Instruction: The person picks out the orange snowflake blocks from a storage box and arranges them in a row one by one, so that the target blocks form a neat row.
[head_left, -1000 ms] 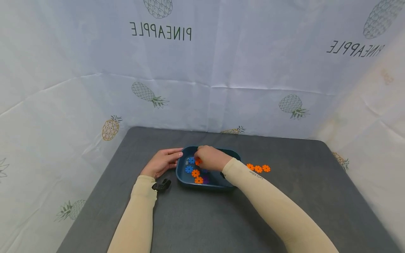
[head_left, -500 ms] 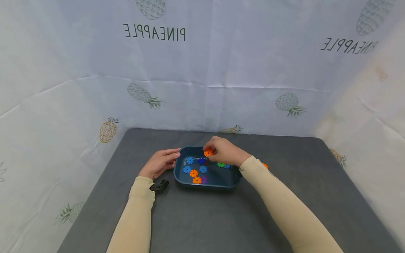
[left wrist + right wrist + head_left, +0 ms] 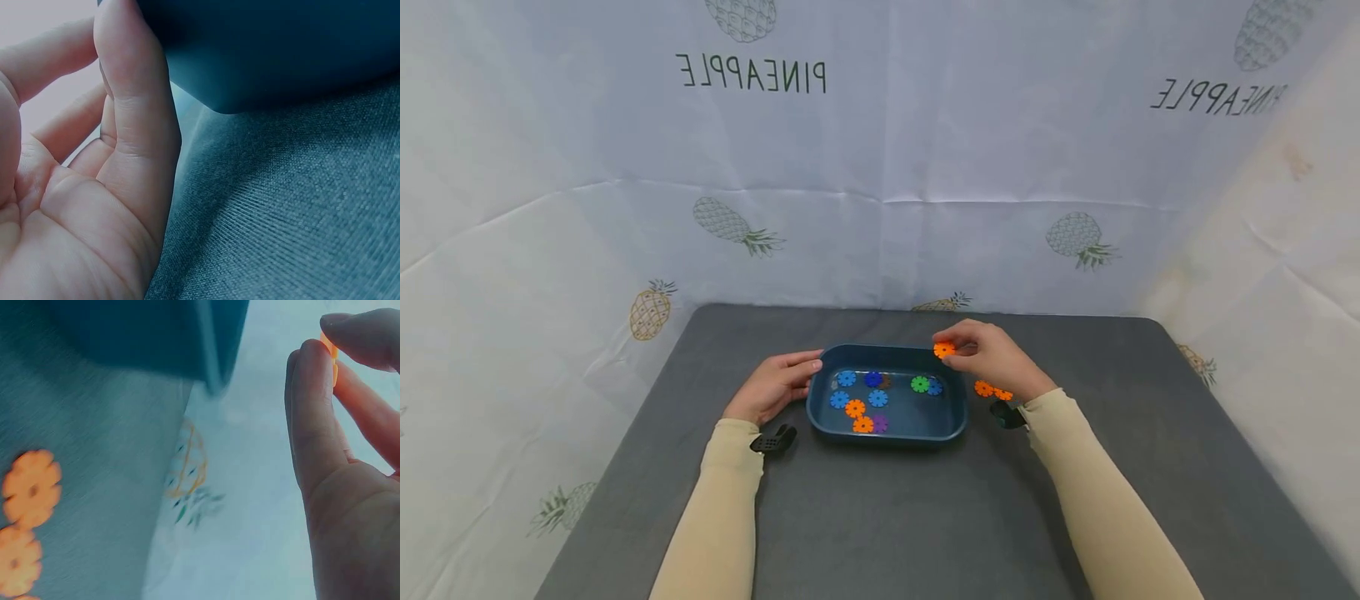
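Observation:
My right hand (image 3: 992, 357) pinches an orange notched building disc (image 3: 943, 350) between thumb and fingers, just above the back right corner of the dark blue tray (image 3: 917, 433). In the right wrist view the held disc (image 3: 335, 347) shows edge-on at the fingertips. My left hand (image 3: 777, 386) holds the tray's left end, its thumb at the rim and fingers along the outer wall. The left wrist view shows that hand (image 3: 125, 175) against the tray wall (image 3: 281, 50). Inside the tray lie orange discs (image 3: 855, 408), blue discs (image 3: 877, 398), a purple disc (image 3: 881, 423) and a green disc (image 3: 921, 384).
Orange discs (image 3: 983, 388) lie in a row on the grey table (image 3: 865, 517) right of the tray, partly hidden by my right hand. The right wrist view shows those loose discs (image 3: 32, 489) too. A white pineapple-print curtain (image 3: 880, 167) hangs behind the table.
My right hand lifts the orange disc out of the tray and carries it right to the tray's back right corner. My left hand stays at the tray's left end.

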### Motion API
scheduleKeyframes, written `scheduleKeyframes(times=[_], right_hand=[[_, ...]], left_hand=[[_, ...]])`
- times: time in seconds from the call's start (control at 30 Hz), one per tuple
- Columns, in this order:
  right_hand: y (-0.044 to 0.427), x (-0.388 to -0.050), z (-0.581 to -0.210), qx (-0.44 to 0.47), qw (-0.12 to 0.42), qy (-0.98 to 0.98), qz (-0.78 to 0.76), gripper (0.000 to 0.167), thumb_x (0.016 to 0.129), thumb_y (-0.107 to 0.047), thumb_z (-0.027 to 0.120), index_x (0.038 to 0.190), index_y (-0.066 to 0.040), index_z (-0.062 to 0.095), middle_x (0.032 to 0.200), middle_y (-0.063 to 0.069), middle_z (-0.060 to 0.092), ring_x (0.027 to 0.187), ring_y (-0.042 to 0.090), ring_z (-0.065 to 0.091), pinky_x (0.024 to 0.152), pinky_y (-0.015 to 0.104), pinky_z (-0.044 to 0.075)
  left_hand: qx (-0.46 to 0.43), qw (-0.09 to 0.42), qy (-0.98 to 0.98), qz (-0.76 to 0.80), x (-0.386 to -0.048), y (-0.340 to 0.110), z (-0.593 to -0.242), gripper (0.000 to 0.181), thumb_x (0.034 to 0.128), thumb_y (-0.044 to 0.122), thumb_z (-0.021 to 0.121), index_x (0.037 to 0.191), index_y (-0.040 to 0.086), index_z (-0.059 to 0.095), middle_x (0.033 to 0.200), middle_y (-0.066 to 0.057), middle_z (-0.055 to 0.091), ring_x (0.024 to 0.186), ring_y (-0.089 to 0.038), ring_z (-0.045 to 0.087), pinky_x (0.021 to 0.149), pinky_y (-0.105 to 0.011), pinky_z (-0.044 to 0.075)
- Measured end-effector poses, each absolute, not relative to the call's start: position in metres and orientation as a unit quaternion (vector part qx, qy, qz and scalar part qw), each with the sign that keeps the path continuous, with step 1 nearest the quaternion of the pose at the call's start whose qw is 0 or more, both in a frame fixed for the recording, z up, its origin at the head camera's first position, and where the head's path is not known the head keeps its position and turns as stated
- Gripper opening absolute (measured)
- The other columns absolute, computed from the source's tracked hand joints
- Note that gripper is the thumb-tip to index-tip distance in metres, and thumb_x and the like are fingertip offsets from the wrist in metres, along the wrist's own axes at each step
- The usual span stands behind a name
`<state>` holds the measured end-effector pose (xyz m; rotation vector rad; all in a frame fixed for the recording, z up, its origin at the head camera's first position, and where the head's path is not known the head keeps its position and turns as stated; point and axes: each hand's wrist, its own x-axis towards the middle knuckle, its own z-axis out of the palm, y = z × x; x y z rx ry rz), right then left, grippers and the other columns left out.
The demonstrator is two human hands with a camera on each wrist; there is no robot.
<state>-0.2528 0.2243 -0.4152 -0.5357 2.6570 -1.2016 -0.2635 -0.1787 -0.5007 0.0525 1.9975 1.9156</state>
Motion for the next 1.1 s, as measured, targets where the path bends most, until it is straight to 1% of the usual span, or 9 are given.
scheduleKeyframes(times=[0.2,0.37,0.47,0.6,0.7,0.8,0.97,1.03,1.1], right_hand=[[0.263,-0.244,-0.434,-0.131,0.069,0.896,-0.419,0.041,0.104,-0.027,0.076,0.144,-0.02,0.07,0.147,0.006,0.065,0.127,0.03,0.065,0.109,0.054,0.057],[0.294,-0.237,-0.449,-0.087,0.065,0.903,-0.415,0.045,0.105,-0.025,0.074,0.148,-0.013,0.067,0.15,0.012,0.062,0.129,0.036,0.064,0.104,0.056,0.059],[0.311,-0.235,-0.457,-0.058,0.058,0.911,-0.403,0.045,0.105,-0.023,0.074,0.148,-0.011,0.066,0.148,0.016,0.064,0.125,0.037,0.064,0.101,0.055,0.059],[0.33,-0.232,-0.468,-0.032,0.053,0.917,-0.395,0.045,0.105,-0.022,0.074,0.148,-0.011,0.066,0.139,0.017,0.069,0.117,0.034,0.066,0.1,0.053,0.059],[0.34,-0.23,-0.473,-0.026,0.052,0.917,-0.394,0.046,0.105,-0.023,0.074,0.148,-0.011,0.067,0.136,0.018,0.07,0.115,0.033,0.067,0.098,0.051,0.058],[0.348,-0.228,-0.477,-0.023,0.049,0.919,-0.391,0.045,0.105,-0.024,0.075,0.147,-0.011,0.067,0.139,0.019,0.069,0.118,0.034,0.066,0.098,0.051,0.058],[0.355,-0.227,-0.481,-0.013,0.06,0.922,-0.382,0.045,0.105,-0.025,0.074,0.147,-0.011,0.067,0.145,0.021,0.066,0.121,0.035,0.064,0.1,0.053,0.057],[0.358,-0.226,-0.484,-0.009,0.064,0.923,-0.378,0.045,0.105,-0.025,0.074,0.147,-0.011,0.068,0.144,0.022,0.066,0.119,0.035,0.065,0.099,0.052,0.057],[0.359,-0.225,-0.486,-0.009,0.065,0.926,-0.371,0.044,0.105,-0.025,0.074,0.146,-0.01,0.068,0.141,0.021,0.068,0.114,0.032,0.066,0.096,0.049,0.057]], left_hand=[[0.015,0.188,0.709,0.679,-0.263,-0.179,-0.501,0.065,0.1044,0.037,0.075,0.16,0.011,0.054,0.154,-0.018,0.061,0.101,-0.013,0.072,0.089,-0.026,0.064],[0.016,0.189,0.711,0.677,-0.264,-0.179,-0.503,0.067,0.1044,0.039,0.074,0.161,0.012,0.052,0.157,-0.018,0.058,0.104,-0.013,0.073,0.09,-0.027,0.064],[0.015,0.188,0.713,0.676,-0.265,-0.179,-0.504,0.067,0.1043,0.039,0.074,0.161,0.012,0.053,0.158,-0.018,0.058,0.105,-0.014,0.073,0.091,-0.028,0.063],[0.014,0.189,0.714,0.674,-0.265,-0.179,-0.504,0.066,0.1046,0.039,0.074,0.161,0.012,0.053,0.158,-0.018,0.058,0.106,-0.013,0.073,0.092,-0.027,0.063],[0.016,0.189,0.71,0.678,-0.265,-0.181,-0.504,0.065,0.1051,0.038,0.073,0.16,0.011,0.054,0.157,-0.017,0.06,0.105,-0.012,0.074,0.091,-0.027,0.064],[0.018,0.188,0.706,0.682,-0.265,-0.182,-0.503,0.064,0.105,0.037,0.074,0.16,0.01,0.055,0.154,-0.016,0.063,0.103,-0.011,0.074,0.091,-0.027,0.064],[0.017,0.189,0.706,0.682,-0.265,-0.181,-0.502,0.064,0.105,0.037,0.074,0.159,0.009,0.055,0.15,-0.013,0.066,0.101,-0.011,0.074,0.09,-0.026,0.064],[0.016,0.19,0.705,0.683,-0.265,-0.181,-0.502,0.064,0.1051,0.037,0.073,0.159,0.009,0.055,0.15,-0.013,0.065,0.102,-0.011,0.074,0.091,-0.027,0.064],[0.018,0.191,0.705,0.682,-0.264,-0.181,-0.503,0.063,0.1055,0.036,0.073,0.159,0.008,0.055,0.151,-0.014,0.065,0.102,-0.011,0.074,0.091,-0.027,0.064]])
